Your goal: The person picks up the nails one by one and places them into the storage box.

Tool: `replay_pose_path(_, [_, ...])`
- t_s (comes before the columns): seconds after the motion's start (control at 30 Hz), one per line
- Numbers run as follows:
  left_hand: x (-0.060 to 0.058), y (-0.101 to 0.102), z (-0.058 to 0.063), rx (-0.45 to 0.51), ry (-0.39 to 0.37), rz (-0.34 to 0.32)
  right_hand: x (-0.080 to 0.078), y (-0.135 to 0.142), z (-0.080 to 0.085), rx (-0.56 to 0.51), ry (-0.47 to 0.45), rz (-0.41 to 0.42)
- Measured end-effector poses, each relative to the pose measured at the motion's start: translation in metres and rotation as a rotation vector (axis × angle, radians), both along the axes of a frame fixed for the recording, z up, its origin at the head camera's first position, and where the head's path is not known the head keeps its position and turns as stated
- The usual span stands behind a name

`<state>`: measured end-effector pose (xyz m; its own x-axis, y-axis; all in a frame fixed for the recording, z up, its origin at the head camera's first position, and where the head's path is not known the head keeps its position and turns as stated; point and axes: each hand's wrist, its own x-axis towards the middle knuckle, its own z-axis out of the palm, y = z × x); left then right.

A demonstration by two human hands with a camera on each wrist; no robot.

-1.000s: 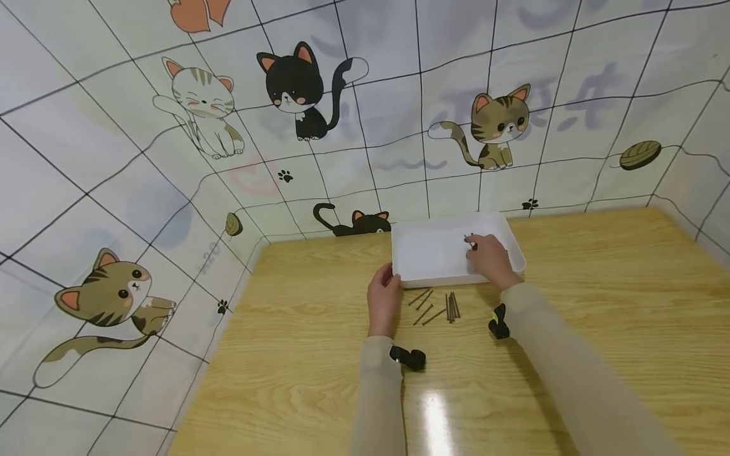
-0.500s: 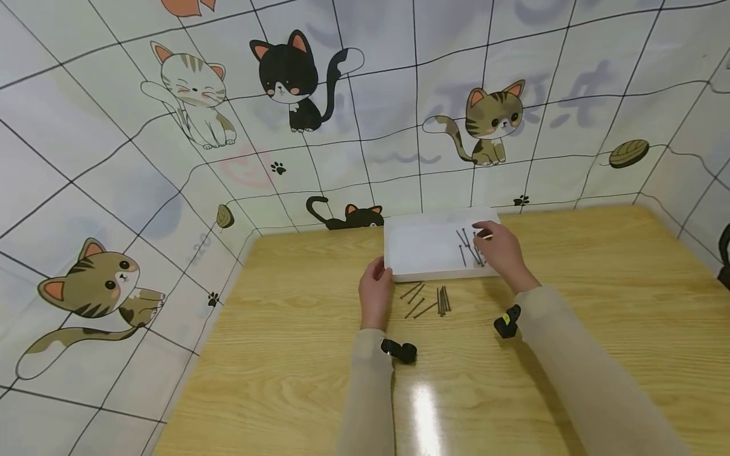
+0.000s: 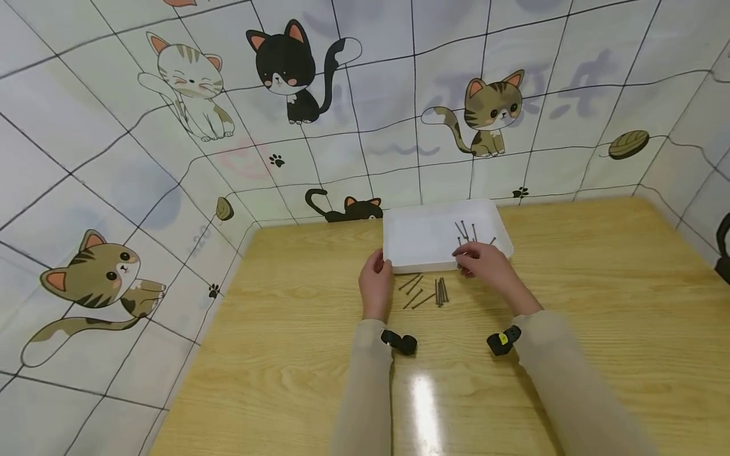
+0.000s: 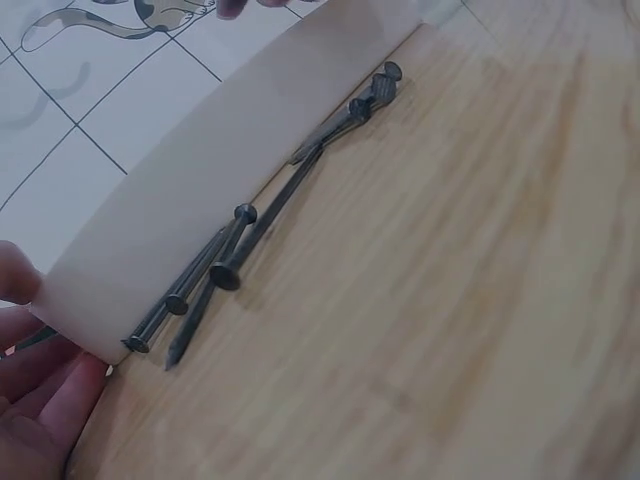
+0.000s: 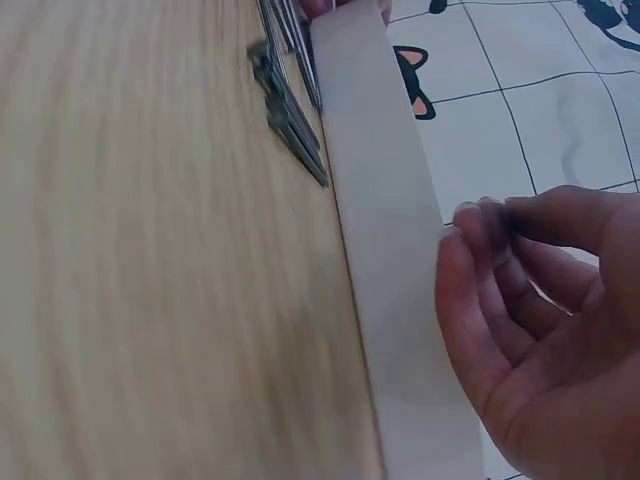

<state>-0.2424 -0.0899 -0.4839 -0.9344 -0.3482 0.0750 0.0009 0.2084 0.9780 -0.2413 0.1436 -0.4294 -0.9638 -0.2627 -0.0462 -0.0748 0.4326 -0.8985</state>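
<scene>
My left hand (image 3: pixel 376 288) grips the near left corner of a white shallow tray (image 3: pixel 422 267); in the left wrist view the thumb lies on one side of the tray wall (image 4: pixel 210 160) and the fingers on the other. Several dark nails (image 3: pixel 473 231) lie in the right part of the tray, some hidden behind my right hand (image 3: pixel 487 265). That hand hovers over the tray's near edge, fingers loosely bent, with no nail showing between thumb and fingers in the right wrist view. More loose nails (image 3: pixel 441 291) lie on the table just in front of the tray.
The wood-grain table (image 3: pixel 285 354) runs back to a wall covering (image 3: pixel 393 120) printed with cats and grid lines. A dark object (image 3: pixel 723 244) shows at the right edge of the head view. Both wrists carry small black cameras (image 3: pixel 504 340).
My right hand has come away from inside the tray to its near edge, uncovering the nails lying there. My left hand keeps its grip on the corner. The head view has shifted slightly.
</scene>
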Motion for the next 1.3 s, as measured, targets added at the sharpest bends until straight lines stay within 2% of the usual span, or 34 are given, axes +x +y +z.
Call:
replay_pose_path(0.17, [0.001, -0.001, -0.003, 0.009, -0.001, 0.003, 0.011, -0.006, -0.014, -0.060, -0.032, -0.029])
replay_pose_path(0.3, [-0.002, 0.000, -0.003, 0.010, 0.011, 0.017, 0.012, -0.010, -0.024, -0.103, -0.054, -0.080])
replay_pose_path(0.43, [-0.004, -0.001, -0.002, -0.006, 0.018, 0.025, 0.014, -0.013, -0.028, -0.132, -0.050, -0.091])
replay_pose_path(0.57, [-0.004, -0.001, -0.002, -0.021, 0.017, 0.034, 0.019, -0.018, -0.028, -0.045, -0.008, -0.099])
replay_pose_path(0.77, [-0.002, 0.000, -0.001, -0.023, 0.007, 0.044, 0.022, -0.028, -0.023, 0.237, 0.101, -0.114])
replay_pose_path(0.83, [-0.002, 0.000, -0.001, -0.020, 0.008, 0.045, 0.023, -0.031, -0.021, 0.294, 0.126, -0.118])
replay_pose_path(0.93, [-0.003, 0.002, -0.001, -0.021, 0.012, 0.045, 0.024, -0.035, -0.018, 0.337, 0.137, -0.121])
replay_pose_path(1.3, [-0.002, 0.005, -0.007, -0.043, 0.007, 0.043, 0.029, -0.045, -0.012, 0.447, 0.073, -0.056])
